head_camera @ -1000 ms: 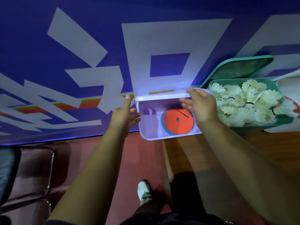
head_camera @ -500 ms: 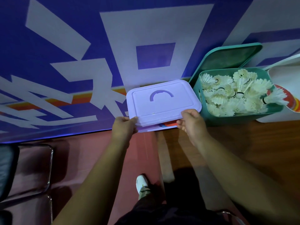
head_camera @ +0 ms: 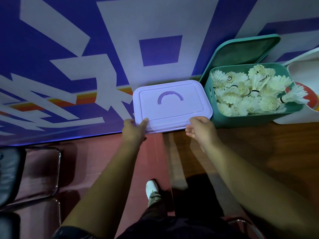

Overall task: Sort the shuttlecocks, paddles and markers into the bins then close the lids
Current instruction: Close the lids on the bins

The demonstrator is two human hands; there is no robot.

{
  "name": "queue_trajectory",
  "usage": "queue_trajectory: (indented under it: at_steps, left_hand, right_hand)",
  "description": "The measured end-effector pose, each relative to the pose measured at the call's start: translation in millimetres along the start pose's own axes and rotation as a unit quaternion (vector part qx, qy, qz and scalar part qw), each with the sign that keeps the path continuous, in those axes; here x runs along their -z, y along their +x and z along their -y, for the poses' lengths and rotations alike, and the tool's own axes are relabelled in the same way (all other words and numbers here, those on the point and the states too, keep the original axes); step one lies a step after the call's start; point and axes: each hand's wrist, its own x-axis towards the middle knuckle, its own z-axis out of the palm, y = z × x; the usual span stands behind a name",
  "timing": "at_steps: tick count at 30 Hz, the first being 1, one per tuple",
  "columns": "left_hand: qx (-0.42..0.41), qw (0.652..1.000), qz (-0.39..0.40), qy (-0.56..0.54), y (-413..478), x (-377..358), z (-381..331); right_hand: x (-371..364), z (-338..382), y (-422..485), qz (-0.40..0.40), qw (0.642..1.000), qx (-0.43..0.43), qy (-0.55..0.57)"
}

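Purple bin lid (head_camera: 172, 104) lies lowered flat by the wall (head_camera: 69, 49), just left of the open teal bin (head_camera: 241, 119) heaped with shuttlecocks (head_camera: 241, 90). Our left hand (head_camera: 133, 130) and right hand (head_camera: 200, 128) each pinch its near edge; we should press both corners evenly until the rim seats.

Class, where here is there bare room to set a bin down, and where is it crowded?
Free: the wooden surface in front of the green bin, right of the right hand. Crowded: along the wall, purple bin, green bin and white bin stand side by side, shuttlecocks heaping the green one.
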Motion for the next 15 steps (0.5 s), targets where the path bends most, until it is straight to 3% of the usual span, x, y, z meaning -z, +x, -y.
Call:
queue_trajectory:
  at_steps: [8, 15]
  left_hand:
    - [-0.015, 0.999, -0.008, 0.036, 5, -3, 13]
    - [-0.017, 1.0, -0.006, 0.007, 9, -5, 14]
  right_hand:
    - [7, -14, 8, -0.035, 0.997, -0.066, -0.024]
    - [12, -13, 16, -0.045, 0.994, -0.05, -0.091]
